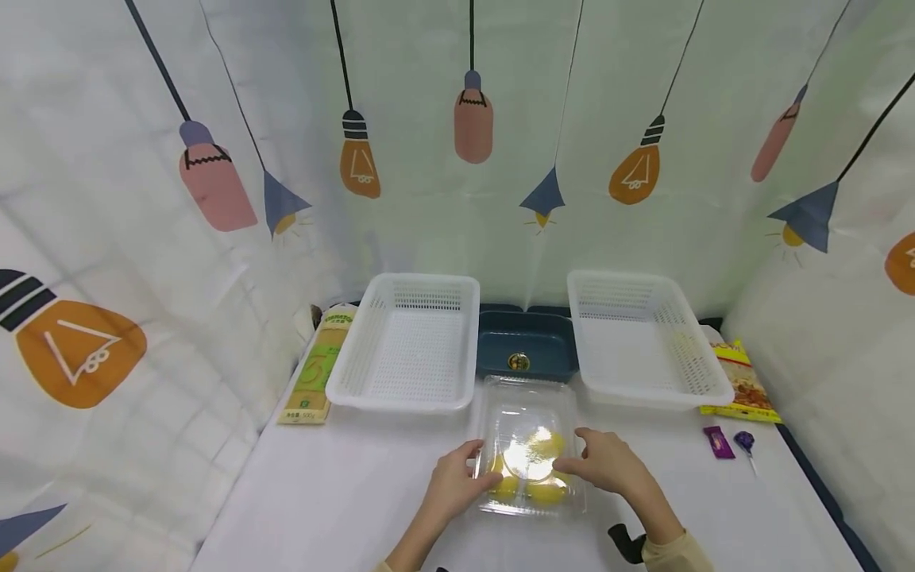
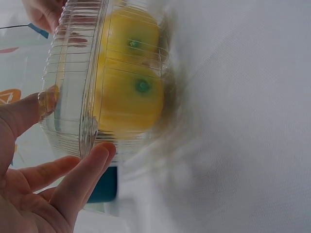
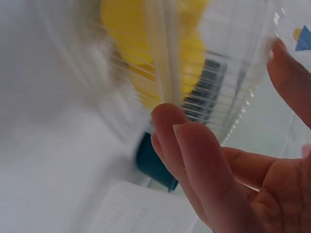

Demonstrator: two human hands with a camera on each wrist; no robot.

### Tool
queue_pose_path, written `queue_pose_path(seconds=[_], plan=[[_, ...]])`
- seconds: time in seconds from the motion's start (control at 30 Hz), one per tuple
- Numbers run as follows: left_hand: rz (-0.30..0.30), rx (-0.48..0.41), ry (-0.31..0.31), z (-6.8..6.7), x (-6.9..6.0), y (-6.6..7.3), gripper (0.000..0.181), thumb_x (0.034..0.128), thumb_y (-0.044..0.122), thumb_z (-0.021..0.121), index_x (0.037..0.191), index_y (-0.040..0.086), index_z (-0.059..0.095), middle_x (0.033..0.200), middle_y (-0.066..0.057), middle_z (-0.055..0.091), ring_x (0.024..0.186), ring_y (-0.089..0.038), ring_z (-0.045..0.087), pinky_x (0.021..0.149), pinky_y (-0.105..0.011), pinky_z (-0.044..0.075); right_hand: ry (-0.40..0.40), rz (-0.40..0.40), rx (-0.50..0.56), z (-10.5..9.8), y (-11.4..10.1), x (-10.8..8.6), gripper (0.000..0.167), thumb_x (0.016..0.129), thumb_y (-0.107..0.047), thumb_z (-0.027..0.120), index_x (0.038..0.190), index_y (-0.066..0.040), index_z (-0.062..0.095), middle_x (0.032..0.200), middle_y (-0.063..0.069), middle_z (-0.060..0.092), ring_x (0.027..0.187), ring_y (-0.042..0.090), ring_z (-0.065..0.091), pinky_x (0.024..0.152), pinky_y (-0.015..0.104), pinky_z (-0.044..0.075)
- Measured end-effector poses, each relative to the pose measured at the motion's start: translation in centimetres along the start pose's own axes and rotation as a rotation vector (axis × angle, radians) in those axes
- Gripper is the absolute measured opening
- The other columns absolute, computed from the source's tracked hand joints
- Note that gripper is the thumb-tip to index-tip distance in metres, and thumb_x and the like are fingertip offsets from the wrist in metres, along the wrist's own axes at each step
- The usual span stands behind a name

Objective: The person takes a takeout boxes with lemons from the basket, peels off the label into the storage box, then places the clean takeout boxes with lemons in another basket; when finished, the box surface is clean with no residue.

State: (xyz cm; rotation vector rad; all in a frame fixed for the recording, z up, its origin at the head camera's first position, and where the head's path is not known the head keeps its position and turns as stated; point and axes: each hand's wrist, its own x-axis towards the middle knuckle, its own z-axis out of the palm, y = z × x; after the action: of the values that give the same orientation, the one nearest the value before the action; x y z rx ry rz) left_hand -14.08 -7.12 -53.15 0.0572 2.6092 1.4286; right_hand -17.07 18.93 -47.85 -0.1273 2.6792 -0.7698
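A clear plastic clamshell box with its lid down stands on the white table, just in front of a dark blue basin. Inside lie several yellow fruits, each with a green spot at the end; they look like lemons. My left hand grips the box's left side, thumb on the lid and fingers at the rim. On the opposite side my right hand holds it the same way, with its fingertips against the ridged rim. Glare on the lid hides part of the fruit.
White perforated baskets stand left and right of the basin. A green-and-tan package lies at far left. At right are a yellow snack bag, a purple wrapped candy and a lollipop.
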Motion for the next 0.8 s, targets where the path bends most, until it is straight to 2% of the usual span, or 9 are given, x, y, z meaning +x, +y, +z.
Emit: queue_pose_path(seconds=[0.1, 0.2, 0.33, 0.63, 0.8], plan=[[-0.018, -0.015, -0.007, 0.1, -0.2, 0.0, 0.069, 0.0773, 0.033, 0.081, 0.132, -0.002, 0.058, 0.124, -0.026, 0.066, 0.098, -0.036, 0.072, 0.076, -0.046, 0.060, 0.002, 0.022, -0.009, 0.9, 0.4, -0.3, 0.091, 0.075, -0.047, 0.081, 0.140, 0.007, 0.048, 0.086, 0.008, 0.073, 0.070, 0.017, 0.065, 0.060, 0.035, 0.052], [-0.019, -0.019, -0.006, 0.0, -0.3, 0.1, 0.069, 0.0777, 0.033, 0.081, 0.133, -0.002, 0.058, 0.125, -0.026, 0.066, 0.100, -0.038, 0.072, 0.077, -0.047, 0.060, -0.005, 0.035, 0.042, 1.3, 0.6, -0.5, 0.096, 0.075, -0.046, 0.082, 0.145, 0.005, 0.041, 0.079, 0.005, 0.070, 0.061, 0.015, 0.061, 0.055, 0.032, 0.047], [-0.010, -0.007, -0.005, -0.1, -0.2, 0.2, 0.069, 0.0781, 0.034, 0.081, 0.132, -0.002, 0.058, 0.126, -0.027, 0.065, 0.100, -0.039, 0.072, 0.079, -0.049, 0.060, -0.014, 0.040, 0.102, 1.4, 0.7, -0.6, 0.095, 0.078, -0.043, 0.081, 0.148, 0.004, 0.037, 0.080, 0.005, 0.072, 0.057, 0.016, 0.062, 0.054, 0.031, 0.047], [-0.007, -0.003, -0.006, -0.1, -0.2, -0.2, 0.070, 0.0787, 0.035, 0.080, 0.133, -0.002, 0.057, 0.127, -0.028, 0.065, 0.100, -0.039, 0.072, 0.080, -0.049, 0.060, -0.028, 0.031, 0.121, 1.9, 0.8, -0.6, 0.099, 0.079, -0.043, 0.080, 0.150, 0.008, 0.033, 0.076, 0.003, 0.068, 0.060, 0.015, 0.058, 0.054, 0.030, 0.044], [-0.015, -0.006, -0.009, -0.1, -0.1, -0.1, 0.069, 0.0790, 0.035, 0.080, 0.133, -0.001, 0.058, 0.128, -0.026, 0.065, 0.100, -0.038, 0.072, 0.079, -0.048, 0.060, -0.070, 0.004, 0.143, 1.8, 1.4, -0.6, 0.104, 0.079, -0.043, 0.080, 0.152, 0.009, 0.027, 0.086, 0.007, 0.071, 0.063, 0.016, 0.061, 0.055, 0.031, 0.047]])
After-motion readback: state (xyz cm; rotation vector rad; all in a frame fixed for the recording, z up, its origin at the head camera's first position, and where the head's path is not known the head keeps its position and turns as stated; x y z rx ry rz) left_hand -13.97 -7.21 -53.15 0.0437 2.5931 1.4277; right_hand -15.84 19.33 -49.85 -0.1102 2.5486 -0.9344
